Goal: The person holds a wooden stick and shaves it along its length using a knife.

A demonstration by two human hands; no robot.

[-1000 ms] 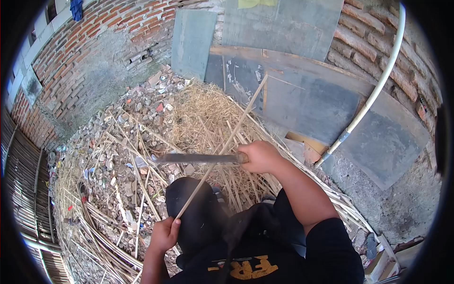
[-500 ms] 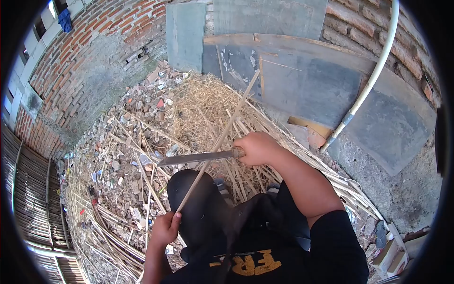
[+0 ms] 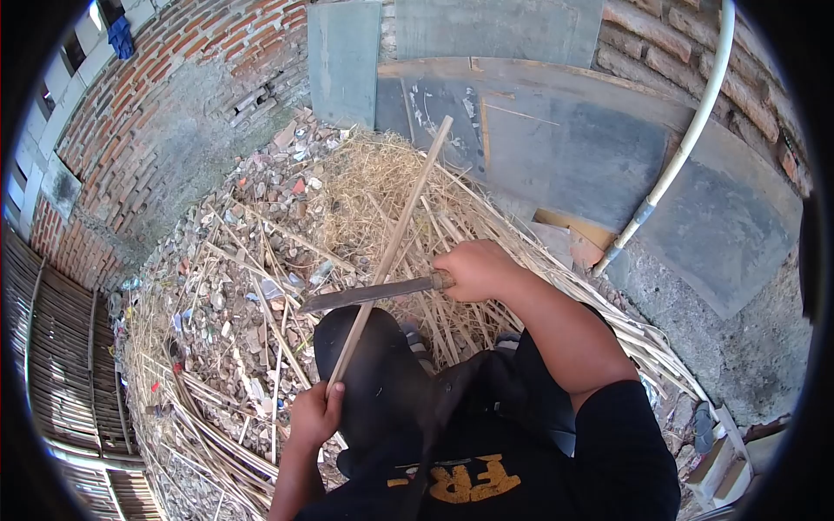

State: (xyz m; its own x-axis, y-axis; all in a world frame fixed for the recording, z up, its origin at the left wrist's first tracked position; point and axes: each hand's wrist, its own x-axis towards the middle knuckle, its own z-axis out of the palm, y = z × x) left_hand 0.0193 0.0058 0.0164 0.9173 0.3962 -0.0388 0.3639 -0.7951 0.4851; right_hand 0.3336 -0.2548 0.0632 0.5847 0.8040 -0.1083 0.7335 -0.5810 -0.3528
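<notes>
My left hand (image 3: 314, 415) is closed around the lower end of a long, flat bamboo strip (image 3: 401, 227), with the thumb on top. The strip slants up and away past my dark-clothed knee (image 3: 369, 347). My right hand (image 3: 476, 271) grips the short wooden handle of a machete (image 3: 369, 293). Its broad, dull blade points left and lies across the strip, a little above the knee. The blade seems to touch the strip, though I cannot tell how firmly.
Pale shavings (image 3: 360, 187) and loose bamboo strips (image 3: 221, 434) cover the rubble (image 3: 234, 321) around my feet. Grey boards (image 3: 565, 156) lean against the brick wall, with a white pipe (image 3: 695, 130) in front. A slatted bamboo panel (image 3: 65, 347) stands at left.
The strip has turned to a steeper angle, its far end moving left. The machete has shifted slightly right along with my right hand. Both hands keep their hold.
</notes>
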